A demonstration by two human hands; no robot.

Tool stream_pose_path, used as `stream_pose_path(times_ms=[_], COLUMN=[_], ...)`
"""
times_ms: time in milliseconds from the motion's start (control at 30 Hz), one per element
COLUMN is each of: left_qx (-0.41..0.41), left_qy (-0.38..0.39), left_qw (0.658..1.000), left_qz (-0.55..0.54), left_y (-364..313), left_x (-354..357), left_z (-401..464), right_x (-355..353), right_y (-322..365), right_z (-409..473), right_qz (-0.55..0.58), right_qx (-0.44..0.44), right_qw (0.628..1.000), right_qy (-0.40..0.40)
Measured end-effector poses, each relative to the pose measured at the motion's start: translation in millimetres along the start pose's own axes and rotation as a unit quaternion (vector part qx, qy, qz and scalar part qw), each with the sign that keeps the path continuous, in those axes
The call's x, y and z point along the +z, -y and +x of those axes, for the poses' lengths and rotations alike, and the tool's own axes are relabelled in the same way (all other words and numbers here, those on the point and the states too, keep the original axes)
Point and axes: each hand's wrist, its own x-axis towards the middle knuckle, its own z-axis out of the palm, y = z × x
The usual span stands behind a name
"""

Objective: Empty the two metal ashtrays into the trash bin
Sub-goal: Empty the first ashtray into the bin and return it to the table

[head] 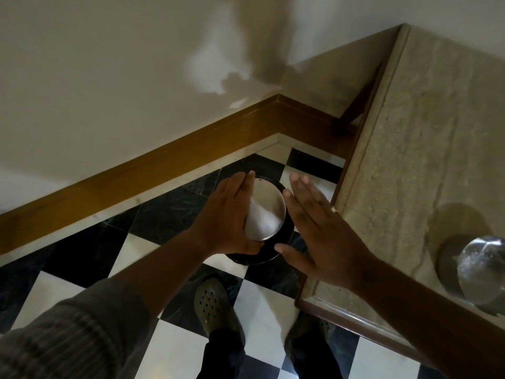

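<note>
My left hand (226, 217) grips a round metal ashtray (266, 212), turned over so its shiny underside faces me, directly above the black trash bin (276, 254) on the floor. Most of the bin is hidden under the ashtray and my hands. My right hand (314, 222) is flat with fingers spread, just right of the ashtray's edge, holding nothing. A second metal ashtray (481, 269) stands on the stone counter (426, 149) at the right edge of the view.
The bin stands in a corner on a black-and-white checkered floor (90, 269), near a wooden baseboard (153, 170) and cream walls. The counter's edge (341, 307) juts out on the right. My shoes (216, 305) are just below the bin.
</note>
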Motion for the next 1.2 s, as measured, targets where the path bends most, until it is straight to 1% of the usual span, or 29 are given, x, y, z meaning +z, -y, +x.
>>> stream_pose_path(times_ms=[67,100,133,167,233,267,333,367,433,500,533,567,600,633,700,733,767,833,867,933,967,1000,1033,1067,1100,1133,1167,1200], left_qx=[0.013,0.018,0.022,0.026,0.034,0.035,0.025,0.023,0.022,0.025,0.027,0.028,0.030,0.028,0.023,0.029,0.035,0.042,0.043,0.026,0.018,0.019,0.022,0.023,0.021,0.021,0.025,0.029], left_qy=[-0.014,-0.021,-0.030,-0.042,-0.046,-0.035,-0.024,-0.023,-0.021,-0.031,-0.036,-0.037,-0.045,-0.058,-0.066,-0.066,-0.071,-0.084,-0.085,-0.084,-0.081,-0.076,-0.079,-0.089,-0.094,-0.088,-0.074,-0.062], left_qw=[1.000,1.000,0.999,0.999,0.998,0.999,0.999,0.999,1.000,0.999,0.999,0.999,0.998,0.997,0.996,0.997,0.996,0.995,0.995,0.995,0.996,0.996,0.995,0.994,0.994,0.994,0.996,0.997], left_qz=[0.001,-0.001,-0.007,-0.014,-0.014,-0.011,-0.014,-0.013,-0.008,-0.009,-0.014,-0.022,-0.033,-0.043,-0.048,-0.041,-0.031,-0.023,-0.029,-0.042,-0.043,-0.042,-0.047,-0.054,-0.058,-0.055,-0.047,-0.039], left_y=[4.2,3.0,0.1,-4.2,-10.2,-10.9,-8.6,-7.1,-6.3,-5.0,-5.0,-6.0,-7.9,-10.6,-15.3,-15.9,-14.9,-8.3,-4.7,0.3,0.9,-0.1,-3.4,-7.8,-9.6,-12.2,-13.7,-12.7], left_x=[0.3,-0.6,-1.5,-2.1,-1.7,-0.2,4.0,6.3,10.8,16.7,18.6,19.1,18.8,17.7,17.2,18.9,20.7,26.5,29.5,29.4,28.4,26.0,22.9,21.5,20.9,21.7,23.8,27.7], left_z=[1.5,3.2,4.8,6.9,10.5,10.8,9.0,8.7,8.7,8.9,9.0,9.6,10.0,9.8,7.6,4.9,1.2,-2.2,-2.4,-3.3,-2.6,-1.0,-0.1,0.6,0.5,0.3,-0.8,-3.4], right_x=[-10.5,-11.3,-9.1,-4.5,10.0,16.6,23.6,22.8,16.5,5.5,-0.7,-4.4,-4.1,-0.7,11.8,16.9,20.8,18.8,12.9,0.3,-8.1,-13.0,-14.2,-12.7,-6.6,1.3,8.5,13.8], right_y=[7.7,9.5,10.1,9.4,5.9,4.2,1.1,0.3,0.0,3.0,5.8,7.8,8.6,8.5,5.7,4.5,3.2,3.5,5.1,10.2,13.8,15.6,15.2,13.3,11.3,9.2,7.5,6.2], right_z=[3.6,4.3,4.5,5.3,4.0,2.6,3.3,4.1,5.9,8.4,9.1,9.6,9.3,9.5,6.7,5.3,5.9,8.6,9.4,11.7,11.6,11.0,9.9,8.9,8.1,5.1,2.5,1.8], right_qz=[-0.024,-0.037,-0.056,-0.076,-0.088,-0.088,-0.086,-0.084,-0.077,-0.062,-0.057,-0.055,-0.060,-0.070,-0.081,-0.081,-0.082,-0.085,-0.081,-0.063,-0.056,-0.055,-0.064,-0.076,-0.081,-0.077,-0.070,-0.066], right_qx=[-0.026,-0.033,-0.040,-0.044,-0.040,-0.039,-0.043,-0.048,-0.071,-0.093,-0.095,-0.091,-0.084,-0.079,-0.074,-0.071,-0.073,-0.092,-0.104,-0.118,-0.114,-0.101,-0.088,-0.078,-0.072,-0.065,-0.059,-0.058], right_qw=[0.996,0.995,0.996,0.996,0.982,0.976,0.972,0.974,0.982,0.991,0.994,0.994,0.995,0.994,0.982,0.976,0.972,0.975,0.980,0.990,0.992,0.991,0.992,0.994,0.991,0.981,0.970,0.965], right_qy=[-0.082,-0.090,-0.059,0.011,0.160,0.197,0.215,0.205,0.154,0.066,0.018,-0.014,-0.013,0.027,0.153,0.192,0.207,0.186,0.149,0.035,-0.027,-0.070,-0.068,-0.013,0.078,0.168,0.227,0.248])
